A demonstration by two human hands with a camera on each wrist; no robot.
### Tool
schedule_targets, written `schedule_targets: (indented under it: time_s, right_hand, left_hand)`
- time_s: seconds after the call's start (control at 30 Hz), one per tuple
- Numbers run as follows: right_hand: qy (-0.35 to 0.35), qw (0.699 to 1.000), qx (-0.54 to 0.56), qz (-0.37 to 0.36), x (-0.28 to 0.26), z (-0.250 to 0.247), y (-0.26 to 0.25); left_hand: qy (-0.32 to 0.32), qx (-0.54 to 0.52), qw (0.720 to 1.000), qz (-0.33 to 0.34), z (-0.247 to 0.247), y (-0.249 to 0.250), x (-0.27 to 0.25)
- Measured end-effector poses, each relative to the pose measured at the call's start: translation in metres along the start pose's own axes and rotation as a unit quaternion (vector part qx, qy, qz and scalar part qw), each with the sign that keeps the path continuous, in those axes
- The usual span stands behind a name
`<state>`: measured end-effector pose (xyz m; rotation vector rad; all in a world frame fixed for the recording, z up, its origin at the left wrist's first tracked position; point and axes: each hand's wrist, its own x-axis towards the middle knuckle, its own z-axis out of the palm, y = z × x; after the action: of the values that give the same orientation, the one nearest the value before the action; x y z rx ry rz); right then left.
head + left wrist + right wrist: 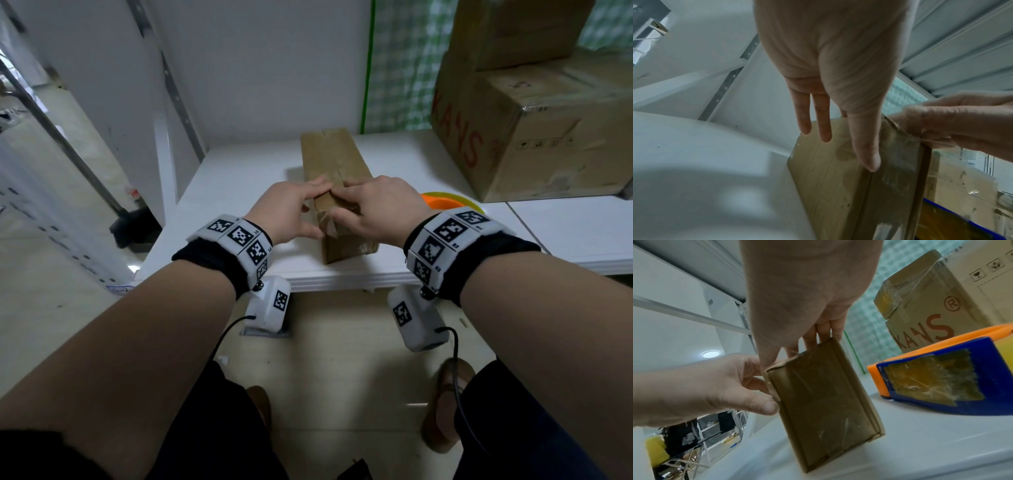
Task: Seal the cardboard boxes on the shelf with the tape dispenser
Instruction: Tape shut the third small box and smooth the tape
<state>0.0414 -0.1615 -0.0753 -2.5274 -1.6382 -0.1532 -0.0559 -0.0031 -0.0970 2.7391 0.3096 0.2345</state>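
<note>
A narrow brown cardboard box [337, 161] lies lengthwise on the white shelf [236, 178], glossy tape running along its top seam. My left hand [293, 207] lies on the box's near left corner, fingers straight over the top and side [818, 126], thumb on the end face. My right hand [373, 205] presses the near top edge from the right, fingers flat on top, thumb over the end [768, 363]. The tape dispenser [962, 386], blue and orange, lies on the shelf right of the box, in neither hand. In the head view only its orange rim [442, 202] shows behind my right wrist.
Two large cardboard boxes [548, 137] are stacked at the shelf's back right, the lower one printed with red letters. A white wall panel and a metal upright [178, 99] close off the left. The shelf's front edge [342, 279] is just below my wrists.
</note>
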Motion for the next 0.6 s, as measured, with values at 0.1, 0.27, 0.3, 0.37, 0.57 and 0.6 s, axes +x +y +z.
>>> schedule_targets:
  time_s: [0.1, 0.27, 0.3, 0.37, 0.57, 0.6]
  right_hand:
    - [-0.002, 1.0, -0.001, 0.001, -0.0017, 0.0008, 0.0002]
    - [-0.002, 1.0, -0.002, 0.001, -0.0022, 0.003, 0.0017]
    - [-0.002, 1.0, -0.001, 0.001, -0.0026, 0.0033, 0.0018]
    - [-0.001, 1.0, 0.001, 0.0, -0.0029, 0.0041, 0.0017]
    - [-0.002, 1.0, 0.002, -0.003, -0.0039, 0.0038, 0.0015]
    - [-0.001, 1.0, 0.0, -0.005, -0.0041, 0.0036, 0.0015]
  left_hand:
    - [0.014, 0.011, 1.0, 0.001, 0.0011, 0.0026, -0.0018]
    - [0.027, 0.026, 0.999, 0.002, 0.0055, 0.0024, -0.0026]
    - [0.027, 0.024, 0.999, 0.001, 0.0064, 0.002, -0.0029]
    - [0.025, 0.017, 1.0, 0.001, 0.0075, 0.0008, -0.0035]
    - [0.016, 0.053, 0.998, 0.004, 0.0084, -0.0011, -0.0048]
    - [0.017, 0.071, 0.997, 0.005, 0.0093, -0.0014, -0.0049]
